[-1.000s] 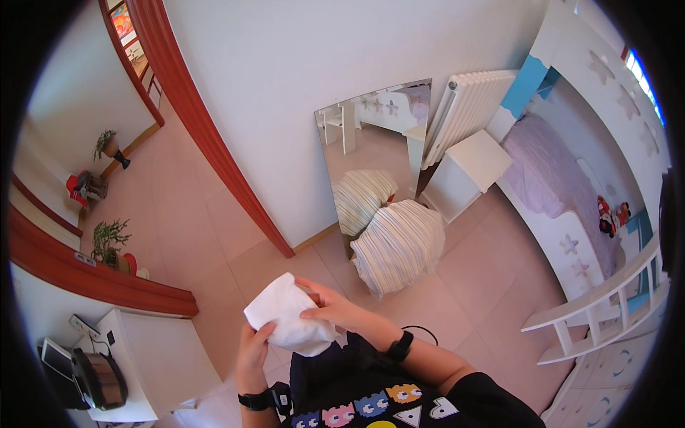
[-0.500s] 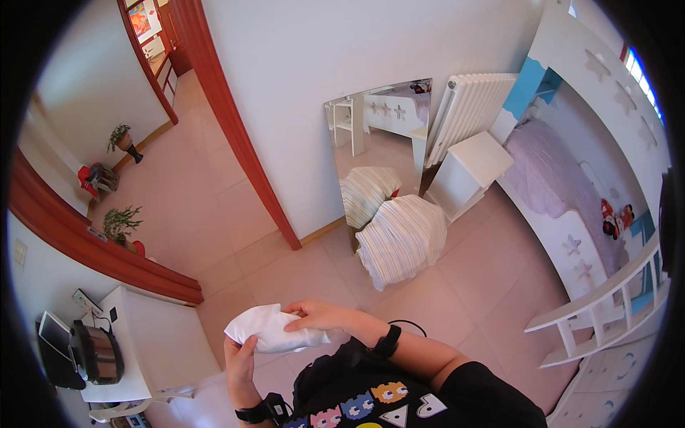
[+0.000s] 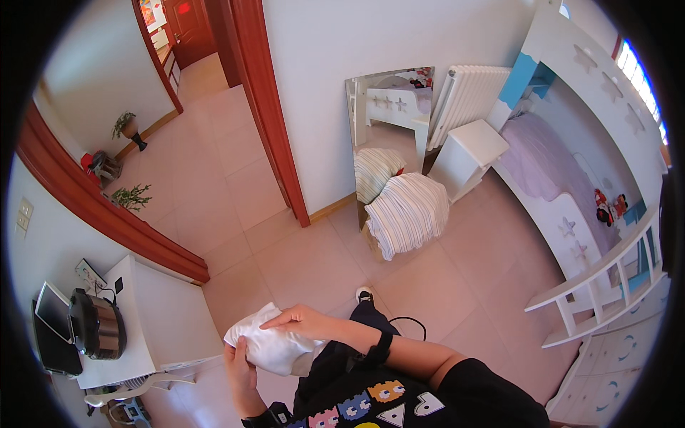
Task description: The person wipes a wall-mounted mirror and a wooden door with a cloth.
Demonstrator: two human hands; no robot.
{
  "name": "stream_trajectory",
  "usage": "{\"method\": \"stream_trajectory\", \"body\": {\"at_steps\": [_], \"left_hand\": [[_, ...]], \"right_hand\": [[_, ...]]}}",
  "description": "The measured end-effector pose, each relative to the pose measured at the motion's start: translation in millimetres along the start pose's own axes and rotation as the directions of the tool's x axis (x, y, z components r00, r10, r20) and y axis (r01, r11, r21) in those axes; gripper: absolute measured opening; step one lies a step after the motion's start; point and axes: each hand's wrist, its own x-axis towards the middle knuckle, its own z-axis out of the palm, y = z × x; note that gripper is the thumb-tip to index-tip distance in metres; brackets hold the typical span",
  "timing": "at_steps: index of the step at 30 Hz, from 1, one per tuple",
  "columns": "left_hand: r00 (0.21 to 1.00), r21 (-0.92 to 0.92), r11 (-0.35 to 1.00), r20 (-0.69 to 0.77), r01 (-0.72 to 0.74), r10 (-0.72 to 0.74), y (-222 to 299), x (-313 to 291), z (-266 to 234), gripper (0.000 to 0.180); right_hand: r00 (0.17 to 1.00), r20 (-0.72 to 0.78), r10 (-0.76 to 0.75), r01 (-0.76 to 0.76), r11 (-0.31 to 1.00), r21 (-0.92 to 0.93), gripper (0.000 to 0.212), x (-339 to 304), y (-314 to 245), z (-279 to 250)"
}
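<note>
A soft white bundle [image 3: 278, 348], smooth and slightly shiny like a cloth or a plastic pouch, is held at my waist; I cannot tell its exact kind. My left hand [image 3: 241, 365] grips its left edge, thumb on top and the other fingers underneath. Over the upper right part lies my right hand [image 3: 307, 322], its index finger stretched across the surface and the rest curled against the bundle. Black bands circle both wrists.
A white desk [image 3: 168, 314] with a dark round cooker [image 3: 98, 324] stands at left. Ahead, a red door frame [image 3: 267, 107] borders a hallway. A mirror [image 3: 389, 132] leans behind a striped cloth bundle [image 3: 410, 214]. A white bunk bed [image 3: 564, 228] and ladder rail [image 3: 606, 307] fill the right.
The room has shifted in view, and my shoe now shows below. The white bundle is tilted and shows a broader face. My right hand has moved across its top, index finger extended.
</note>
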Motion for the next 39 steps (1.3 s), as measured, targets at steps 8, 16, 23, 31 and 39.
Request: {"method": "stream_trajectory", "body": {"at_steps": [8,16,23,31,39], "left_hand": [[0.886,0.288,0.956,0.456,-0.053,-0.088,12,-36,-31,0.058],[0.978,0.097,0.995,0.202,0.031,-0.050,-8,-39,-75,0.041],[0.964,0.308,0.915,0.132,-0.262,0.232,14,-37,-72,0.026],[0.981,0.297,0.935,0.043,-0.192,0.188,5,-17,-65,0.031],[0.979,0.426,0.886,-0.005,-0.182,0.203,36,15,-57,0.028]], "right_hand": [[0.983,-0.151,-0.106,0.078,0.981,-0.176,0.027,-8,-8,41],[0.979,-0.167,-0.117,0.084,0.977,-0.196,0.030,-4,-4,60],[0.991,-0.081,-0.104,0.079,0.961,-0.266,0.031,6,-15,67],[0.993,-0.043,-0.113,0.091,0.932,-0.351,0.051,29,-2,41],[0.987,0.040,0.155,-0.157,0.985,0.068,0.078,107,-14,12]]}}
